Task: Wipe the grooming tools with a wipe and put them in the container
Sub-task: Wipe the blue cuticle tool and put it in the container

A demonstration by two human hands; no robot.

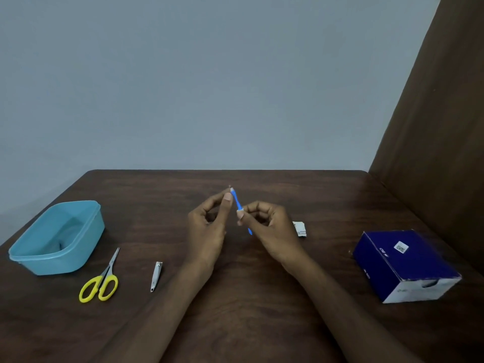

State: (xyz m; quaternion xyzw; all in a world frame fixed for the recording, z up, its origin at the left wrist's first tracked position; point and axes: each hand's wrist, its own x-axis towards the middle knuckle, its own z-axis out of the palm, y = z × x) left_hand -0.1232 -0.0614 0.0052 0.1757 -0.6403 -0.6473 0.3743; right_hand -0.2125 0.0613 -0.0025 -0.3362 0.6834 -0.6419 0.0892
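The slim blue tool [238,205] is up off the tabletop [235,297], left hand [209,226] pinching its top end and right hand [264,226] pinching mid-shaft, wiping apparently underway. Scissors [100,280] and nail clipper [156,275] lie left of the left hand, seemingly untouched. Beyond them, the container [56,238] sits near the tabletop's edge, an open path between.

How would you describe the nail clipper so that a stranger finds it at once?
Start at the blue container on the table's left side. Just right of it lie yellow-handled scissors, and right of those lies the nail clipper: a small, plain silver metal bar with no colour.
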